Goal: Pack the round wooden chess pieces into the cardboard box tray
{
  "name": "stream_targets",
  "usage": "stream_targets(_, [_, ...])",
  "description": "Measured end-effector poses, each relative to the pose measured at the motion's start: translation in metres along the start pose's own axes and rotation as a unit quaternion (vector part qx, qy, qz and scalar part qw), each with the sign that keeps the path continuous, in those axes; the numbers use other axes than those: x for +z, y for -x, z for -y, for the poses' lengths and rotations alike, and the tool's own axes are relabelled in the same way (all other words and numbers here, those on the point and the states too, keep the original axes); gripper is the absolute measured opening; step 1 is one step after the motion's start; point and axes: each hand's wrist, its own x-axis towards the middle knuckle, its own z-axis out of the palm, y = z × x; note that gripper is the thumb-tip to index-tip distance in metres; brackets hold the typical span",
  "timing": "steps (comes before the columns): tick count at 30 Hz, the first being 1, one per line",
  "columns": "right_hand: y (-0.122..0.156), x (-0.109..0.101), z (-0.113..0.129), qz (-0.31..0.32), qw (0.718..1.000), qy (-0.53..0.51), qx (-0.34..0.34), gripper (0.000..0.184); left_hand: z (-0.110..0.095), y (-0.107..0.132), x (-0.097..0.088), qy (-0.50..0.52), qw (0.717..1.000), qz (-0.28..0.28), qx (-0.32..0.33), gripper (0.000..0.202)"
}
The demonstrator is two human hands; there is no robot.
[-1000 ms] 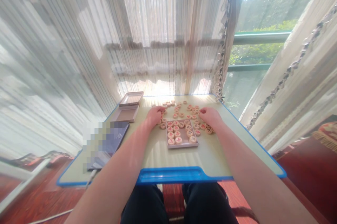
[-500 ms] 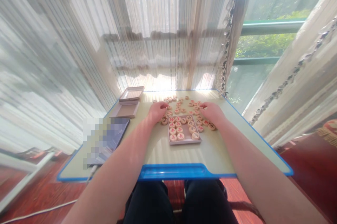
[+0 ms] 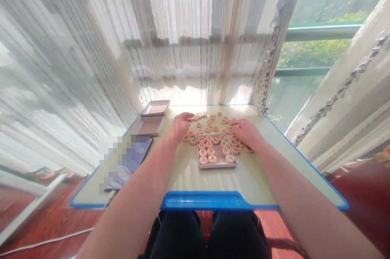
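Observation:
My left hand (image 3: 180,126) is at the left edge of a spread of round wooden Chinese chess pieces (image 3: 207,129). Its fingers stretch toward the far left pieces, with thumb and forefinger apart. On the right side of the spread, my right hand (image 3: 246,132) reaches in with fingers extended over several pieces, and its fingertips touch or nearly touch them. Between my forearms sits a shallow open box (image 3: 217,166). Pieces with red characters fill its two left columns, and dark-lettered ones line the right side. A gap shows in its lower middle.
An open shallow box (image 3: 148,126) and a similar box or lid (image 3: 156,107) lie at the table's far left. A tablet-like device (image 3: 134,157), partly blurred out, has a white cable. The table (image 3: 183,175) has a blue front tray (image 3: 204,200). Sheer curtains (image 3: 195,60) hang behind.
My left hand has moved slightly away from me, and its fingers have opened out more. My right hand stays over the right-hand pieces. The whole view has shifted a little.

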Motion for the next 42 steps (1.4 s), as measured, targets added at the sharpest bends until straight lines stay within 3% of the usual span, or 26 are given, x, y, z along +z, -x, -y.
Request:
stream_targets(3, [0.0, 0.001, -0.001, -0.005, 1.0, 0.001, -0.011, 0.033, -0.013, 0.003, -0.013, 0.036, 0.998, 0.051, -0.007, 0.042])
stream_targets(6, [0.0, 0.001, 0.001, -0.01, 1.0, 0.004, -0.022, 0.033, -0.025, 0.008, -0.022, -0.107, 0.991, 0.075, -0.009, 0.04])
stream_targets(9, [0.002, 0.0, 0.004, -0.013, 0.999, 0.007, -0.033, 0.032, -0.026, 0.01, -0.027, -0.215, 0.976, 0.042, 0.002, 0.044])
stream_targets(14, [0.003, 0.001, 0.001, -0.009, 0.999, 0.013, -0.043, 0.035, -0.01, 0.002, -0.031, -0.238, 0.97, -0.035, 0.043, 0.05])
stream_targets(18, [0.001, 0.003, -0.004, -0.003, 0.999, 0.007, -0.036, 0.042, 0.006, -0.003, -0.024, -0.291, 0.952, -0.029, 0.093, 0.054])
stream_targets(23, [0.002, 0.001, 0.0, 0.025, 0.999, 0.024, 0.003, 0.04, 0.015, -0.007, -0.006, -0.313, 0.942, 0.043, 0.113, 0.048])
stream_targets(29, [-0.001, -0.002, -0.001, 0.003, 0.998, 0.044, 0.04, 0.033, 0.01, -0.006, 0.0, -0.245, 0.963, 0.081, 0.078, 0.036])
stream_targets(33, [-0.002, -0.004, -0.004, 0.023, 0.998, 0.042, 0.042, 0.031, 0.009, -0.004, 0.002, -0.27, 0.958, 0.078, 0.065, 0.037])
stream_targets(42, [-0.001, -0.004, -0.004, 0.027, 0.998, 0.046, 0.035, 0.025, 0.0, 0.001, 0.007, -0.3, 0.934, 0.125, 0.15, 0.033])
